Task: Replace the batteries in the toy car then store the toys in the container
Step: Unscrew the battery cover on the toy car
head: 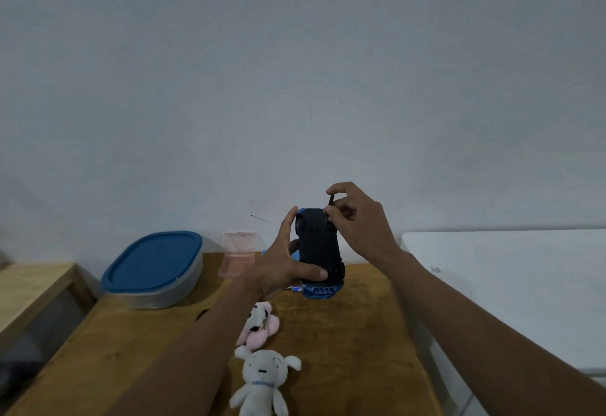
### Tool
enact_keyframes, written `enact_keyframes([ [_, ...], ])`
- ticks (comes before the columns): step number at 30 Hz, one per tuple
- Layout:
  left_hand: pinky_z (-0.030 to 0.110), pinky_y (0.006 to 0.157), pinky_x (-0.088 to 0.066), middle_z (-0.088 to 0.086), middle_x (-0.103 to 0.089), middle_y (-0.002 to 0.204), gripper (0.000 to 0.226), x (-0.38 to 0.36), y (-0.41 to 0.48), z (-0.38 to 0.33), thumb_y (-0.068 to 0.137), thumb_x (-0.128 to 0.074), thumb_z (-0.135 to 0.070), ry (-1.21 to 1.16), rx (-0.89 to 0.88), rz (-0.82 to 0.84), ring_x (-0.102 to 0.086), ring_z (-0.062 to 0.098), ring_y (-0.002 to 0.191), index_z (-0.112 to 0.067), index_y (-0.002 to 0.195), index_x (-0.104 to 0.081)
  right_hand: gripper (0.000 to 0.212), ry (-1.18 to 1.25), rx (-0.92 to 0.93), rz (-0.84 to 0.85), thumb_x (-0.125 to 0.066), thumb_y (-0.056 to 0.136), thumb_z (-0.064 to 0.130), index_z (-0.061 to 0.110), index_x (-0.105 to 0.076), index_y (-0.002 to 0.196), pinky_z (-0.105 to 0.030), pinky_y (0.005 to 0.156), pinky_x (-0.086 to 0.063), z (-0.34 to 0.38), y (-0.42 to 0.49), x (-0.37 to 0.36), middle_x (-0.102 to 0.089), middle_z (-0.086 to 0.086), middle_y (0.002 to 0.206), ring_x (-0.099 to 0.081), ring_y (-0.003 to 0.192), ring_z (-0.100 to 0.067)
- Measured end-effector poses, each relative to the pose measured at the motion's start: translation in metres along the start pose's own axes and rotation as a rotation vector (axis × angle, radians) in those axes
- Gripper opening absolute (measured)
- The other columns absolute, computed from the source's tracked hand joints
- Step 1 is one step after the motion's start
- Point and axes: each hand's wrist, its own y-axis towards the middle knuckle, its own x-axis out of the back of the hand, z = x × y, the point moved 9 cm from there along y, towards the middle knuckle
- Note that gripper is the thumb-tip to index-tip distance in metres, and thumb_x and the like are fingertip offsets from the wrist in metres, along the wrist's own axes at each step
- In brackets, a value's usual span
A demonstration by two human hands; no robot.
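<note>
Toy car (319, 251), black underside showing, is gripped in the left hand (282, 268) above the wooden table (360, 333). The right hand (357, 222) pinches a thin dark piece (330, 201), too small to identify, at its far end. Under the left forearm lie a half-covered pink plush toy (259, 333) and a white plush toy (262, 379). The blue-lidded container (152, 268) stands further left.

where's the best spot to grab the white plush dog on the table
The white plush dog lies flat on its back on the wooden table, head toward the wall. Probably come from above and close round its soft torso, below the wide head.
</note>
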Motion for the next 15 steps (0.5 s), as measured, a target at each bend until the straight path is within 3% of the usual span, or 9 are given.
enact_keyframes([
  [7, 0.062, 0.093, -0.049, 0.011, -0.046, 0.137, 0.128, 0.0020, 0.0042, 0.0069, 0.057, -0.087, 0.001, -0.054, 0.028, 0.017, -0.059, 0.040, 0.117, -0.060, 0.143, -0.014, 0.017, 0.003, 0.056, -0.025, -0.064, 0.089, 0.010, 0.018, -0.061, 0.104, -0.026, 0.067, -0.058, 0.0025, -0.0002, 0.0013, -0.073, 0.001, 0.075, -0.069, 0.070, -0.008],
  [15, 0.046, 0.074, -0.059, 0.011, -0.048, 0.137, 0.115, 0.0002, 0.0020, 0.0106, 0.076, -0.069, 0.019, -0.147, 0.058, 0.020, -0.062, 0.036, 0.112, -0.055, 0.146, -0.015, 0.015, 0.040, 0.000, -0.064, -0.065, 0.088, 0.011, 0.016, -0.064, 0.103, -0.012, 0.066, -0.053, -0.0067, -0.0021, 0.0025, -0.072, 0.003, 0.076, -0.067, 0.072, -0.003],
])
